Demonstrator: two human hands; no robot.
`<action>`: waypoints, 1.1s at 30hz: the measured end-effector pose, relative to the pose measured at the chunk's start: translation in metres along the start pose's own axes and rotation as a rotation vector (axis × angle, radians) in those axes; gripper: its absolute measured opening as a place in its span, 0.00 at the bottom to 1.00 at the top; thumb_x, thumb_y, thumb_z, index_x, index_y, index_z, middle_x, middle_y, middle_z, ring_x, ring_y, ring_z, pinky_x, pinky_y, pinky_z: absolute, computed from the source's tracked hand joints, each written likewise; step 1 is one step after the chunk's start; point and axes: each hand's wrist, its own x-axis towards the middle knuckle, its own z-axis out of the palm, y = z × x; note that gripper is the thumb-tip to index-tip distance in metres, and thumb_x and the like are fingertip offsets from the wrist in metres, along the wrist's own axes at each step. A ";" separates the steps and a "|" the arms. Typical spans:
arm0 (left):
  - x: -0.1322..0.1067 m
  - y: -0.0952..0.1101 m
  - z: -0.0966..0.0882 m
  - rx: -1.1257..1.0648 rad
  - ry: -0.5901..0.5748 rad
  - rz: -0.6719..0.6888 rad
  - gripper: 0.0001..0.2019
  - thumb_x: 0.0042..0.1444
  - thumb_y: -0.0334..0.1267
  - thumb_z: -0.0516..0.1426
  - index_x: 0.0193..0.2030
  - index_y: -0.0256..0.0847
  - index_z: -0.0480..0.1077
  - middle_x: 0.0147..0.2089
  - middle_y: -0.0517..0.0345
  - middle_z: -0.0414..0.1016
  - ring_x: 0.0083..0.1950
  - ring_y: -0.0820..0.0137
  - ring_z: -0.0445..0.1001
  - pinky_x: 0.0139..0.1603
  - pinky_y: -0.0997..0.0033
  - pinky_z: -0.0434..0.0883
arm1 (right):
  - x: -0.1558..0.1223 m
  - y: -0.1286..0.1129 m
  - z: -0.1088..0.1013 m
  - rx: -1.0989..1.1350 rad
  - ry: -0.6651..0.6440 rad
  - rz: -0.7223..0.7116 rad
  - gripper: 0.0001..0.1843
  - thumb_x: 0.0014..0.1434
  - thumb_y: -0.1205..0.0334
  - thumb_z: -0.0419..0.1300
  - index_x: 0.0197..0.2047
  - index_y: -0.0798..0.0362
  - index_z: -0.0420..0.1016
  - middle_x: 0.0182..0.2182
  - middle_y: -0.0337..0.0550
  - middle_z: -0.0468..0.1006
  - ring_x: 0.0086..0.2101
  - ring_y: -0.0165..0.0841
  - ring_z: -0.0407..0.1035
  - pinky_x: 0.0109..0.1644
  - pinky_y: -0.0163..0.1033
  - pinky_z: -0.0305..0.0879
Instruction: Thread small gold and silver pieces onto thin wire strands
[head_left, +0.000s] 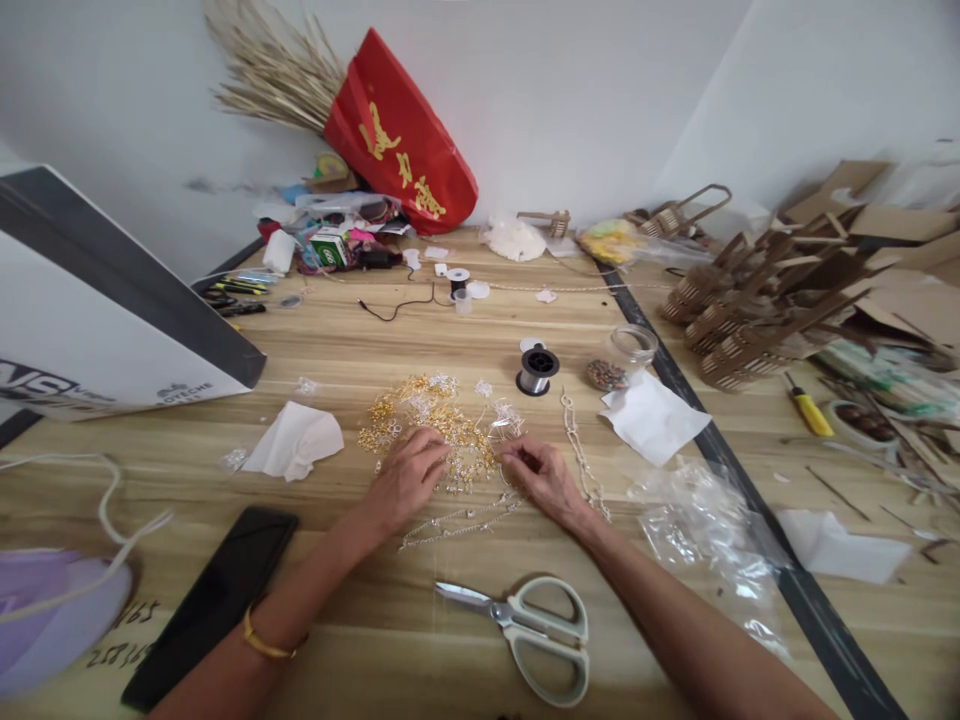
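Note:
My left hand (412,472) rests at the near edge of a loose pile of gold and silver beads (427,405), its fingers bent together among them. Whatever they grip is hidden. On the pile's right side, my right hand (547,478) is closed in a pinch. A thin silver beaded chain (457,522) runs across the wood up to its fingertips. Another beaded chain (576,450) lies to the right of that hand. Nearer to me, scissors (525,625) with pale handles lie with their blades pointing left.
A spool of wire (538,370) stands behind the beads, beside a glass jar (630,350). Clear plastic bags (705,515) lie at right and a black phone (217,600) at left. A large box (112,310), small woven baskets (750,320) and a red bag (405,140) surround the work area.

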 end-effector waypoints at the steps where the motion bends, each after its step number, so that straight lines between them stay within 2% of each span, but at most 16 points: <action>1: 0.005 -0.003 0.001 -0.018 0.020 -0.019 0.10 0.60 0.34 0.52 0.43 0.39 0.74 0.43 0.52 0.73 0.48 0.64 0.68 0.51 0.60 0.67 | 0.000 0.000 0.000 -0.001 0.000 -0.002 0.10 0.57 0.59 0.55 0.34 0.56 0.74 0.25 0.39 0.73 0.26 0.29 0.65 0.29 0.32 0.60; 3: 0.013 -0.009 0.003 -0.012 0.060 -0.039 0.08 0.59 0.33 0.54 0.38 0.40 0.75 0.37 0.54 0.74 0.43 0.65 0.68 0.50 0.59 0.66 | 0.000 0.000 0.000 -0.007 0.002 -0.005 0.10 0.57 0.59 0.55 0.34 0.56 0.74 0.25 0.39 0.73 0.26 0.29 0.64 0.29 0.32 0.60; 5: 0.019 -0.012 0.005 -0.002 0.059 -0.018 0.07 0.58 0.33 0.54 0.36 0.40 0.75 0.36 0.55 0.74 0.43 0.65 0.67 0.49 0.60 0.65 | 0.000 -0.001 0.000 -0.016 0.006 -0.009 0.10 0.57 0.59 0.55 0.33 0.56 0.74 0.25 0.39 0.73 0.25 0.28 0.64 0.29 0.31 0.59; 18: 0.034 -0.013 0.010 0.085 -0.027 0.086 0.11 0.61 0.35 0.51 0.34 0.40 0.74 0.36 0.55 0.73 0.44 0.63 0.65 0.50 0.59 0.61 | 0.000 -0.004 0.000 -0.006 0.014 -0.001 0.10 0.57 0.60 0.55 0.33 0.56 0.74 0.24 0.39 0.72 0.25 0.28 0.63 0.28 0.31 0.58; 28: 0.037 -0.013 0.008 0.107 -0.074 0.092 0.09 0.60 0.34 0.52 0.33 0.38 0.73 0.35 0.54 0.73 0.43 0.63 0.66 0.50 0.59 0.62 | 0.000 -0.003 0.000 -0.013 0.011 -0.019 0.10 0.57 0.60 0.55 0.34 0.56 0.74 0.24 0.38 0.71 0.25 0.28 0.63 0.28 0.32 0.58; 31: 0.037 -0.014 0.007 0.083 -0.030 0.082 0.09 0.60 0.34 0.52 0.33 0.38 0.73 0.34 0.54 0.73 0.43 0.63 0.67 0.49 0.60 0.64 | 0.000 -0.003 -0.001 -0.024 0.006 -0.020 0.10 0.58 0.60 0.55 0.34 0.56 0.74 0.24 0.39 0.71 0.25 0.28 0.62 0.28 0.32 0.58; 33: 0.035 -0.011 0.005 0.006 0.046 0.047 0.08 0.59 0.33 0.53 0.32 0.38 0.72 0.34 0.54 0.74 0.41 0.64 0.69 0.48 0.61 0.65 | 0.000 -0.004 -0.001 -0.024 0.002 -0.018 0.10 0.58 0.60 0.54 0.33 0.56 0.74 0.24 0.39 0.72 0.25 0.28 0.62 0.28 0.32 0.58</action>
